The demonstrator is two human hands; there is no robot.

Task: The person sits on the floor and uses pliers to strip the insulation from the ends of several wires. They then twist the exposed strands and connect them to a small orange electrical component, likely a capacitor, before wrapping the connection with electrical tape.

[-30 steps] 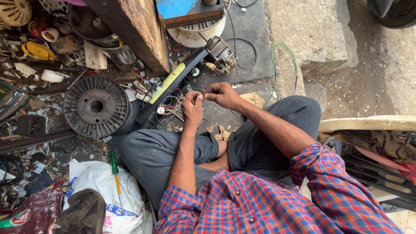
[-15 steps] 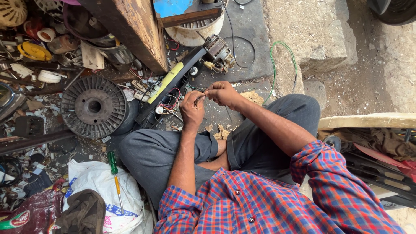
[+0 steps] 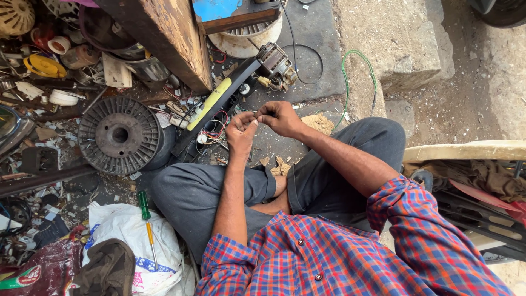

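Note:
I sit cross-legged on the ground in a red and blue checked shirt and grey trousers. My left hand (image 3: pixel 241 132) and my right hand (image 3: pixel 280 117) meet in front of me, fingertips pinched together on something thin and small, perhaps a wire end; it is too small to make out. Just beyond my hands lie red and white loose wires (image 3: pixel 215 131), a long black device with a yellow strip (image 3: pixel 211 104) and a small electric motor (image 3: pixel 276 67).
A black ribbed spool (image 3: pixel 119 135) lies left of my knee. A green-handled screwdriver (image 3: pixel 146 217) rests on a white sack (image 3: pixel 125 241). Scrap parts clutter the left side. A wooden beam (image 3: pixel 159 38), a green wire (image 3: pixel 356 71) and a stone block (image 3: pixel 394 38) are ahead.
My two hands have drawn closer together and risen slightly; the fingertips now touch. The camera view has shifted a little.

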